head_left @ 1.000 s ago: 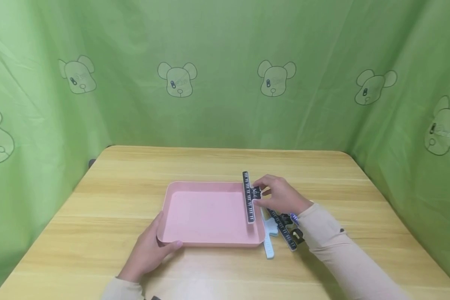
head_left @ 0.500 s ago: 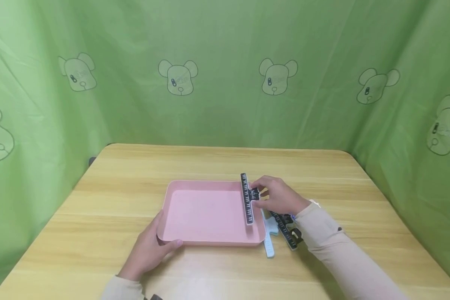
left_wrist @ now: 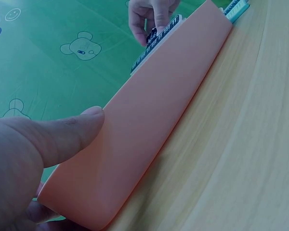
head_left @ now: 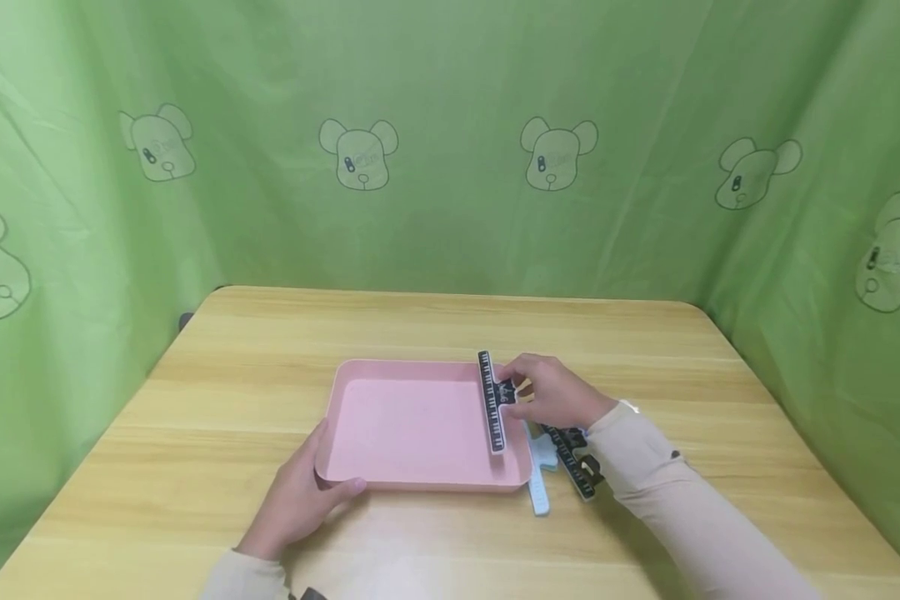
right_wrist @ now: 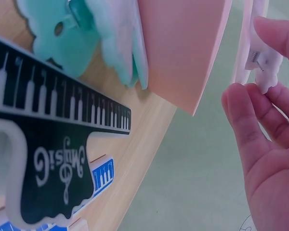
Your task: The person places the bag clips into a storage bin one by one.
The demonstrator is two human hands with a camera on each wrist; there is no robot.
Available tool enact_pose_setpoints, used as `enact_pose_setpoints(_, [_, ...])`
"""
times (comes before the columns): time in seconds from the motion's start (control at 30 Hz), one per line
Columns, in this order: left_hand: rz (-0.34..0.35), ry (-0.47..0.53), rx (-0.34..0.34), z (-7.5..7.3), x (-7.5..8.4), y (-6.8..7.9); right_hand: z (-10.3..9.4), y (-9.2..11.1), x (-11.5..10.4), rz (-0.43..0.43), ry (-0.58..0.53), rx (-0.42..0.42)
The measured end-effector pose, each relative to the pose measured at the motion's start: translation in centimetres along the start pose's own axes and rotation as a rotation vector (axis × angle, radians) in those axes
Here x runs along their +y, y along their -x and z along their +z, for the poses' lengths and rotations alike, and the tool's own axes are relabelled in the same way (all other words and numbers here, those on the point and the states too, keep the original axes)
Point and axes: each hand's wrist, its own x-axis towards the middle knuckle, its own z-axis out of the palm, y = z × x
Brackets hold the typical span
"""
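Note:
My right hand [head_left: 555, 392] pinches a black-and-white piano-key music clip [head_left: 491, 404] by its handle, over the right side of a pink tray [head_left: 412, 479]. In the right wrist view, the clip's pale underside and a small metal spring [right_wrist: 256, 57] show between thumb and fingers. My left hand [head_left: 300, 492] grips the tray's front left corner, its thumb [left_wrist: 70, 137] on the rim and fingers round the far side. Against the tray's right side lies a light-blue clip [head_left: 543, 454], with another black piano-key clip [head_left: 567, 462] beside it, partly hidden by my right sleeve.
In the right wrist view, a blue piano-key clip [right_wrist: 103, 173] lies beneath the black one. The wooden table [head_left: 195, 433] runs back to a green curtain [head_left: 450, 217] with bear-head drawings, which also hangs at both sides.
The clip in my right hand has shifted slightly left and towards the front over the tray. My left hand keeps its hold on the tray corner.

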Motion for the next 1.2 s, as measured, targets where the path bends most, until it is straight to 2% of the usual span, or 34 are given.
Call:
enact_pose_setpoints(0.83, [-0.013, 0.007, 0.002, 0.13, 0.03, 0.01, 0.25, -0.07, 0.06, 0.034, 0.056, -0.053])
enact_pose_setpoints(1.2, [-0.008, 0.005, 0.0, 0.01, 0.14, 0.01, 0.29, -0.05, -0.09, 0.052, 0.071, -0.052])
